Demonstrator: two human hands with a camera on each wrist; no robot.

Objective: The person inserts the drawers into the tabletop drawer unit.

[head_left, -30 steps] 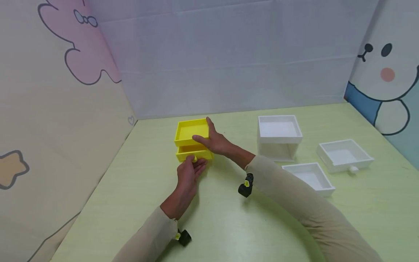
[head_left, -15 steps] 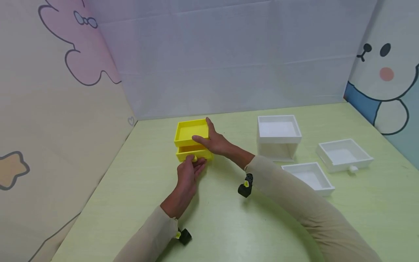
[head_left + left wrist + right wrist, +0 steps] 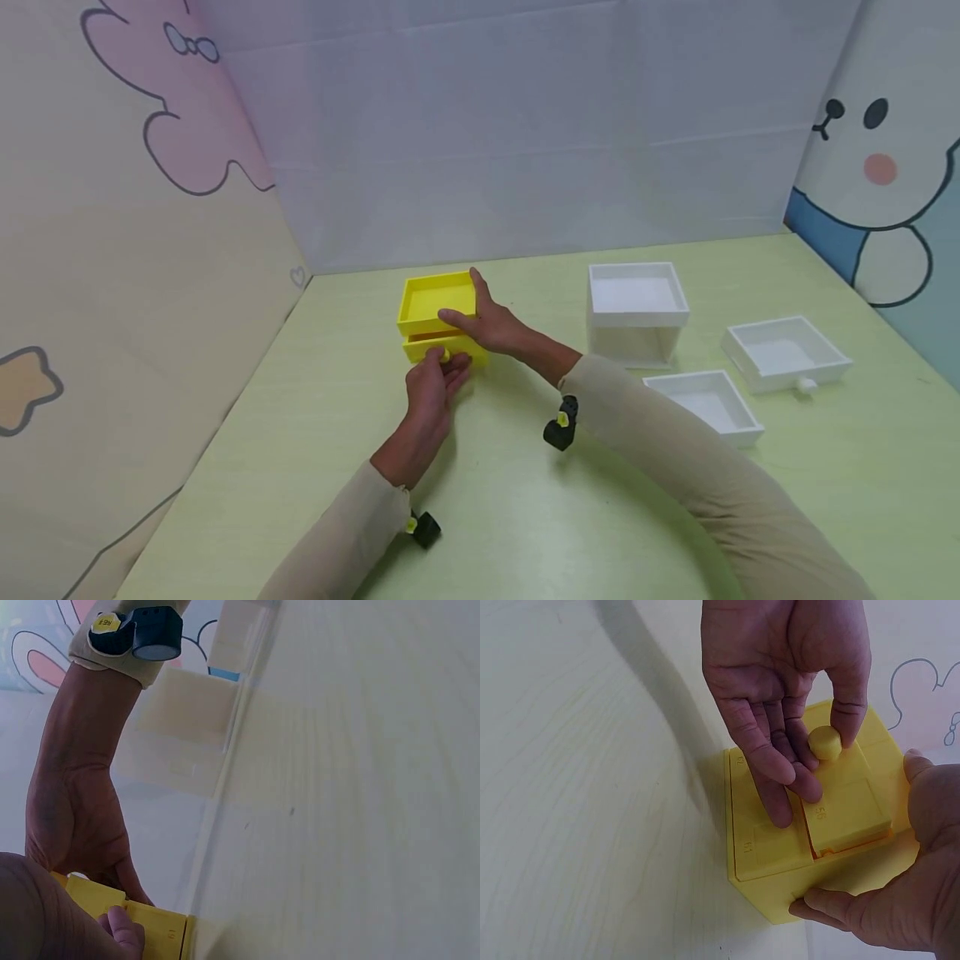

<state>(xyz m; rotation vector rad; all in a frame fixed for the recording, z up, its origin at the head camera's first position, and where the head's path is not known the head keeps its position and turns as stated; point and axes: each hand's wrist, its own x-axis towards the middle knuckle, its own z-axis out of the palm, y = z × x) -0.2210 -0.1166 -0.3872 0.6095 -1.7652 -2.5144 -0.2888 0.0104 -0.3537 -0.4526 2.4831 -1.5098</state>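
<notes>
A small yellow drawer cabinet (image 3: 437, 296) with a raised rim on top stands at the table's back left. Its upper drawer (image 3: 847, 814) sticks out slightly, with a thin gap above its front in the head view. My left hand (image 3: 430, 396) pinches the drawer's round knob (image 3: 825, 742) between thumb and index finger, its other fingers lying loosely below. Below, a second yellow front (image 3: 769, 832) sits flush in the cabinet. My right hand (image 3: 495, 325) holds the cabinet's body, thumb toward the front edge and fingers spread along the right side and top.
To the right stands a white cabinet (image 3: 638, 319) with an open front. Nearby lie a white drawer with a knob (image 3: 798, 377) and a white tray-like drawer (image 3: 697, 398), partly behind the right sleeve. Cloth walls (image 3: 525, 200) enclose the table (image 3: 517, 500).
The yellow upper drawer has slid further into its cabinet, and my left hand moved forward with its knob. My right hand keeps its hold. The head view shifted slightly.
</notes>
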